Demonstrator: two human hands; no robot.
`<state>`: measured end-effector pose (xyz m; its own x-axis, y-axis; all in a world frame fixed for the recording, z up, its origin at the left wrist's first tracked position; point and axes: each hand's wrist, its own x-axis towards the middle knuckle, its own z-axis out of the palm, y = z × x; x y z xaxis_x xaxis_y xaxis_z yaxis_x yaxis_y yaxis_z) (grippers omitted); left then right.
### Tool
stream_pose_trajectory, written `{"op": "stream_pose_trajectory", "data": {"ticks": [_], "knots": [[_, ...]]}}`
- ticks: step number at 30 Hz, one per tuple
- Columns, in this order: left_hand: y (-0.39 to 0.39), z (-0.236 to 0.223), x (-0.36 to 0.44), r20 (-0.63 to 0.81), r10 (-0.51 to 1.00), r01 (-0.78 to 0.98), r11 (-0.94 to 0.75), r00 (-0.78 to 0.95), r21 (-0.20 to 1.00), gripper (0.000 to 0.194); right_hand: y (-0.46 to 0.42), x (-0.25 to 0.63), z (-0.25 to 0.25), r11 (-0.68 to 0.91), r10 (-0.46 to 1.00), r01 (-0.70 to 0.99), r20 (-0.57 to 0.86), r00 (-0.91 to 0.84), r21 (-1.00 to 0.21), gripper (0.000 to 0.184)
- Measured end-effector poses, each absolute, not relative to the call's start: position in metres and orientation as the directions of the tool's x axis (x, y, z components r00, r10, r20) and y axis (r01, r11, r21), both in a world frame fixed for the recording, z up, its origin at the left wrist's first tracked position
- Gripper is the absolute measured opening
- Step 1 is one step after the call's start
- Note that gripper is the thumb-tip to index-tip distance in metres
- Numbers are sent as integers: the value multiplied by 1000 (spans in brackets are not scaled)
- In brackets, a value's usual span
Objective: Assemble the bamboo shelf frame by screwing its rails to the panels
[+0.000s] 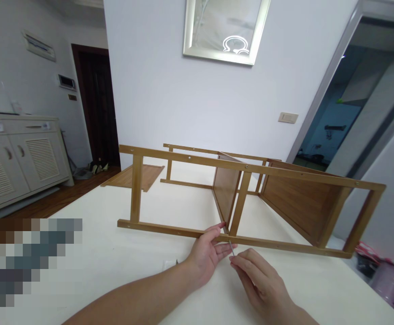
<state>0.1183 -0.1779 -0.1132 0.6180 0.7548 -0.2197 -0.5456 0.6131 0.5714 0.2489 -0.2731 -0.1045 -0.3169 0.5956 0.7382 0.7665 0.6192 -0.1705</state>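
A wooden shelf frame [179, 156] lies on its side on the white table, with wooden panels [226, 180] fitted between its two ladder-like sides. My left hand [207, 257] grips the near lower rail at the foot of the middle crossbar, one finger above it by the panel and others below. Between the fingertips of my right hand [259, 277] is a thin metal rod [231, 249]. Its far end meets the rail's outer face at the middle joint, just beside my left fingers. Whether it is a bolt or a hex key I cannot tell.
A loose wooden panel [132, 177] lies on the white table [95, 253] at the far left. Near my left forearm is a small pale packet [169, 265], partly hidden. Pink and dark items [386, 275] stand beyond the right edge. The wall [197, 108] rises behind the frame.
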Motion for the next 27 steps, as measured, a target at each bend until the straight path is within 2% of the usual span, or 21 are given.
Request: {"op": "stream_pose_trajectory", "data": {"ticks": [8, 12, 15, 19, 23, 27], "knots": [[-178, -114, 118, -196, 756, -549, 603, 625, 578, 46, -272, 249, -104, 573, 589, 807, 756, -284, -144, 35], [-179, -113, 118, -201, 757, -544, 602, 622, 584, 46, -274, 246, -100, 575, 579, 810, 759, -299, -119, 35], [-178, -113, 118, -211, 752, -534, 608, 624, 587, 46, -278, 247, -100, 554, 567, 819, 788, -240, -150, 30], [-178, -114, 117, -205, 752, -539, 608, 626, 583, 47, -280, 252, -99, 538, 641, 803, 743, -194, -255, 18], [-178, -115, 118, -205, 756, -544, 605, 622, 581, 46, -280, 251, -98, 461, 810, 750, 571, -137, -474, 23], [-177, -115, 118, -225, 759, -542, 608, 611, 580, 45, -275, 244, -104, 384, 893, 636, 443, -73, -670, 25]]}}
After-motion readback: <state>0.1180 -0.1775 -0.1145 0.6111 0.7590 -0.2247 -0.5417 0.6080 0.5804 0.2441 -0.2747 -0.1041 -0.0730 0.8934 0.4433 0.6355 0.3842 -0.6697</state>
